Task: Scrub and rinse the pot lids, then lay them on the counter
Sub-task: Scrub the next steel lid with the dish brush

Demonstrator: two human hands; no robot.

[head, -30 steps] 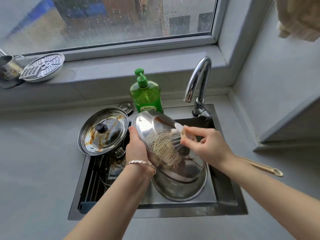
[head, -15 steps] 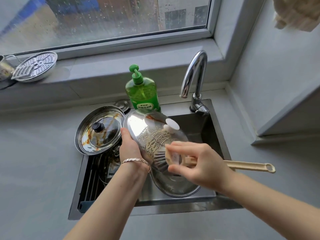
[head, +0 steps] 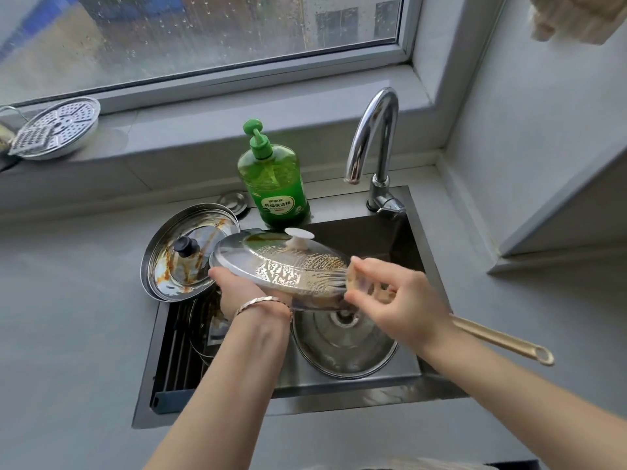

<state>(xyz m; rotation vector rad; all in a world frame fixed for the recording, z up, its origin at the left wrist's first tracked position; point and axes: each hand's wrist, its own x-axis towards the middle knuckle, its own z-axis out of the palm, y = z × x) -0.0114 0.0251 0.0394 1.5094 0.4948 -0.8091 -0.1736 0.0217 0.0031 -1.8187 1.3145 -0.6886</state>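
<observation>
Head view: soapy lid (head: 278, 262), tilted over sink (head: 339, 401) centre; left hand (head: 237, 290) curled round its left rim. Right hand (head: 407, 307) grips brush (head: 502, 340), bristles at its right edge. Risk: wet rim may slip under scrubbing pressure, dropping onto steel lid (head: 342, 347) below.

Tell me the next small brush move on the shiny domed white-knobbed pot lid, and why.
Probably sweep the long-handled beige brush up toward the far rim behind the white knob. The right hand has the bristles at the near right edge of the shiny domed pot lid, where suds cover the surface, while brown residue shows along the far rim. The left hand grips the left rim.
</observation>
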